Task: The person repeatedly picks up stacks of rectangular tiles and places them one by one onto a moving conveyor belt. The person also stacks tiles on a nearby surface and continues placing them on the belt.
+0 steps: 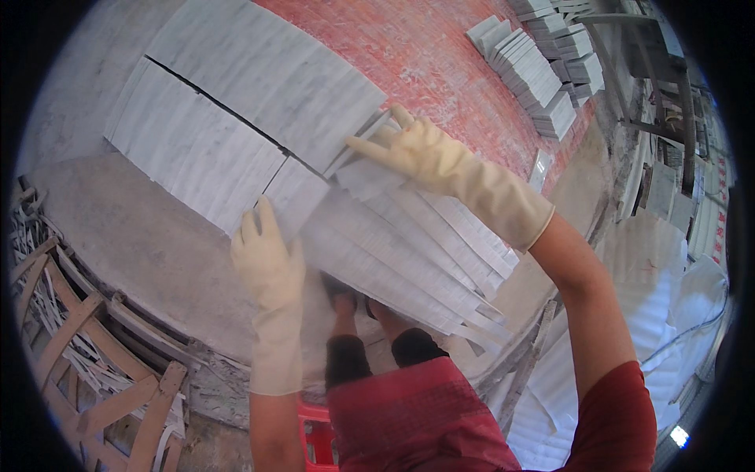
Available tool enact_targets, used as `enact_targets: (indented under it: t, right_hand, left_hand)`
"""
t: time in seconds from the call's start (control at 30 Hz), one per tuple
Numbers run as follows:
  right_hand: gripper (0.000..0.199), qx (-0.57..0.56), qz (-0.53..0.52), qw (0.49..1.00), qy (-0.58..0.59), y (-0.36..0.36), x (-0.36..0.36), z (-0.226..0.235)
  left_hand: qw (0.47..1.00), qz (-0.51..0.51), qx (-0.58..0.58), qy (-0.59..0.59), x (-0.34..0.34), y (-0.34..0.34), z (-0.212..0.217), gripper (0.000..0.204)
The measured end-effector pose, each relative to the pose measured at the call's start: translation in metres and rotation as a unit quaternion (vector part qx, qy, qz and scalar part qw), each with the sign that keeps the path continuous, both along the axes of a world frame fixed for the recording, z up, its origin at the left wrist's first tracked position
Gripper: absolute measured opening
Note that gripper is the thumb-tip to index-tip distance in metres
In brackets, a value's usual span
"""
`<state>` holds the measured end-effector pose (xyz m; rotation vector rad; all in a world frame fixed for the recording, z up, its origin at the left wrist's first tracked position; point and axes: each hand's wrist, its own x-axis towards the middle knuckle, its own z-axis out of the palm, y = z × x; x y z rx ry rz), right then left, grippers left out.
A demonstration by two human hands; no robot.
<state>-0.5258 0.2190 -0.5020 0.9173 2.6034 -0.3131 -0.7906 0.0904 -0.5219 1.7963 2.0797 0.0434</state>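
Note:
My left hand (269, 259), in a cream rubber glove, reaches to the near edge of a small grey-white stone tile (297, 193). Its fingers are stretched out, with the thumb apart, and the fingertips touch that edge. My right hand (417, 153), gloved alike, has thumb and forefinger closed around a narrow stone strip (363, 138) beside the corner of a large marbled slab (267, 71). Left of the small tile lies a row of pale stone pieces (193, 145), a dark gap between it and the slab. Below my right hand, overlapping long stone strips (417, 252) fan out.
Stacked tiles (527, 71) stand on the red, dusty surface (425, 55) at the far right. A wooden crate (102, 377) with thin offcuts is at the lower left. A red plastic stool (317, 433) is by my legs. Pale sheets (629, 315) lie to the right.

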Motion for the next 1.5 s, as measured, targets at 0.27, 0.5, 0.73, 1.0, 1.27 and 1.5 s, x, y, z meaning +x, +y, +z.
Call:
enact_targets:
  t: [0.27, 0.5, 0.73, 1.0, 1.27, 1.5]
  right_hand:
    - [0.103, -0.025, -0.008, 0.999, 0.047, 0.002, 0.007, 0.004]
    - [0.098, -0.021, -0.02, 0.998, 0.054, 0.005, 0.007, 0.008]
    - [0.082, 0.112, -0.123, 0.972, 0.168, 0.001, 0.013, -0.004]
    - [0.063, -0.062, -0.365, 0.884, 0.286, 0.028, 0.002, -0.051]
    - [0.053, -0.032, -0.426, 0.855, 0.294, 0.004, 0.005, -0.052]
    - [0.064, 0.045, -0.187, 0.973, 0.127, -0.013, 0.021, -0.026]
  left_hand:
    - [0.998, 0.021, -0.054, 0.004, 0.0, 0.014, 0.012, 0.086]
    - [0.995, -0.008, -0.077, 0.061, 0.0, 0.023, 0.017, 0.083]
    - [0.986, -0.057, -0.09, 0.125, 0.007, 0.025, 0.013, 0.075]
    - [0.982, -0.063, -0.078, 0.158, 0.012, 0.024, 0.007, 0.074]
    - [0.978, -0.075, -0.055, 0.186, 0.013, 0.019, -0.003, 0.077]
    - [0.981, -0.071, -0.05, 0.172, 0.01, 0.019, -0.005, 0.082]
